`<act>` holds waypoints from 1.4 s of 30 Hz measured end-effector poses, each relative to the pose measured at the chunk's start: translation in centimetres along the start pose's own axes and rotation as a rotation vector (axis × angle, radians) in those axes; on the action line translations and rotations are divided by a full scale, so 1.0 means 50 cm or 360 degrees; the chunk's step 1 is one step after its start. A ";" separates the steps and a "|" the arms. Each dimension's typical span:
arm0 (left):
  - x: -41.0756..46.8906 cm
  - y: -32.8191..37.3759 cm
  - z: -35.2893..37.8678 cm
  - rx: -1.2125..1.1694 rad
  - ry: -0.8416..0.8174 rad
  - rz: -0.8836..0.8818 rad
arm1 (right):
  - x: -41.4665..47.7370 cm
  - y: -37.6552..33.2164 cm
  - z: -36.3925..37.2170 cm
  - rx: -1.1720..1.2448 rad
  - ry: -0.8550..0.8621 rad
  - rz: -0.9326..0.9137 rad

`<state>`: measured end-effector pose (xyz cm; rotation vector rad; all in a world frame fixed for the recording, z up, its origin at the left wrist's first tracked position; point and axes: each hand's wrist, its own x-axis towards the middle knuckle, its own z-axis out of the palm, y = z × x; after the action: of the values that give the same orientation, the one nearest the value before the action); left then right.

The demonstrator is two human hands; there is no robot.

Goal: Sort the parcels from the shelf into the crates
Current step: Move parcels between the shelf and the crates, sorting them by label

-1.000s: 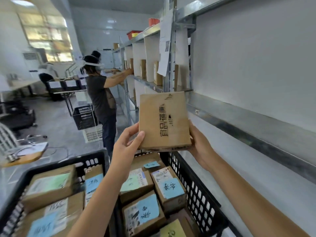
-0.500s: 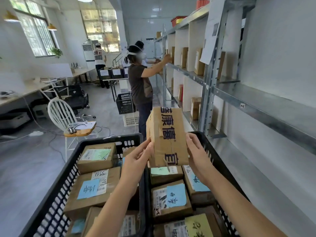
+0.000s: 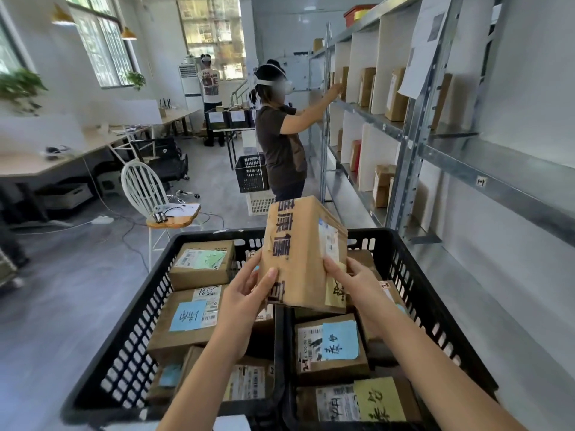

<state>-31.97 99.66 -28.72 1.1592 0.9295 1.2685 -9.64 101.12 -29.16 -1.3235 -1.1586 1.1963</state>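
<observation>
Two bare hands hold one parcel (image 3: 298,244) between them: the left hand (image 3: 245,295) at its near left edge, the right hand (image 3: 357,283) at its near right edge.

A long metal shelf (image 3: 513,194) runs off to the right of the right hand, well apart from it. Directly below the hands sit two black plastic crates, side by side and touching. The left crate (image 3: 130,331) lies under the left forearm and the right crate (image 3: 417,275) under the right. Both are already filled with taped boxes (image 3: 202,264).

The parcel is a brown cardboard box printed with large dark characters. It is raised above the line where the crates meet and tilted, its far end higher than the hands. It looks stiff and well sealed, and probably not heavy. The taped faces may be slick, so opposite sides near the lower corners seem the surest hold.

The left thumb lies flat on the front face, with the fingers wrapped behind the left side. The right fingers curl onto the right face, just above a yellow note (image 3: 336,290) and below a white label (image 3: 328,244). Both hands are closed around the parcel.
</observation>
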 end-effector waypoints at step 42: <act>0.011 -0.014 -0.347 0.0546 0.0911 -0.0024 | 0.136 0.048 0.236 0.0280 -0.0365 0.0284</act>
<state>-48.58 102.44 -32.90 1.0536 1.6245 1.5001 -20.87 108.45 -32.55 -1.1979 -1.0822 1.5763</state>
